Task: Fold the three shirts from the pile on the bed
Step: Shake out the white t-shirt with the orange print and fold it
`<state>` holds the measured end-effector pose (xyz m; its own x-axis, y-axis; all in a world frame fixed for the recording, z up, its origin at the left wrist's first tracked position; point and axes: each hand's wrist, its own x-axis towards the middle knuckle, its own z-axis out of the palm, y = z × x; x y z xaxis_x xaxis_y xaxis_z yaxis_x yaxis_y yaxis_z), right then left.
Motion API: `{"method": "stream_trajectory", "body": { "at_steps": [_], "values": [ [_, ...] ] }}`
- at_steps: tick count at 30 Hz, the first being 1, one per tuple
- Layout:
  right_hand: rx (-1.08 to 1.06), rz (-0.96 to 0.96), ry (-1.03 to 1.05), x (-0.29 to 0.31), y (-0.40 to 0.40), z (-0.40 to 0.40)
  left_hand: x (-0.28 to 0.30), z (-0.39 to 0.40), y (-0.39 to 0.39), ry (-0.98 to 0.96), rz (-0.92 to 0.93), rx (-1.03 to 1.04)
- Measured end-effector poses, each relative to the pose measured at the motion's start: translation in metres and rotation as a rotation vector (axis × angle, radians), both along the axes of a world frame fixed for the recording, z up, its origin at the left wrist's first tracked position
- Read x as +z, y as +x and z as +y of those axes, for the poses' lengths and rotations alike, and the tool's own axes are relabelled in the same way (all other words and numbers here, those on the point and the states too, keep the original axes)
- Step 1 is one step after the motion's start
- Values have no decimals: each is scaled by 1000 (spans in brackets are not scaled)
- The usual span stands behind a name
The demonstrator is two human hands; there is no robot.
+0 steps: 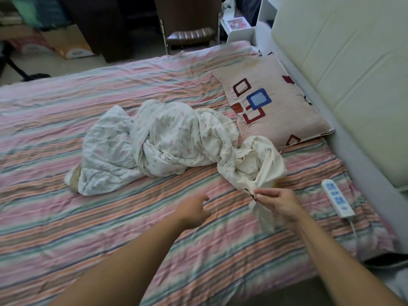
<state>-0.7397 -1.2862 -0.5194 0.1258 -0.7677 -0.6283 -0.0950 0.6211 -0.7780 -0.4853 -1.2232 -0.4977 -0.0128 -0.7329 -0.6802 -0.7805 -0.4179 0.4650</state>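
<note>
Near bed [110,239] right edge, beside pillow [276,102]: right hand [280,204] pinching cream shirt [254,164] hem, likely to draw it from pile [154,142] mid-bed; left hand [194,209] loosely open, empty.

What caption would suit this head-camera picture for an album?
Right hand pinches a cream shirt off the crumpled pile on the striped bed; left hand hovers empty.
</note>
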Motion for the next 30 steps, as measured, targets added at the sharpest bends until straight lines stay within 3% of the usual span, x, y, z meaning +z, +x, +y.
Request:
{"method": "stream_trajectory", "body": {
  "at_steps": [7, 13, 20, 27, 30],
  "values": [
    [-24, -284, -120, 132, 70, 38, 67, 36, 17, -159, 171, 77],
    [39, -463, -216, 248, 133, 70, 161, 47, 72, -623, 147, 155],
    [160, -420, -326, 345, 202, 106, 276, 58, 143, -687, 153, -24],
    [219, -449, -354, 396, 252, 133, 355, 101, 224, -700, 293, 221],
    [254, -470, -352, 410, 275, 140, 382, 119, 244, -745, 256, 225]
  ]
}}
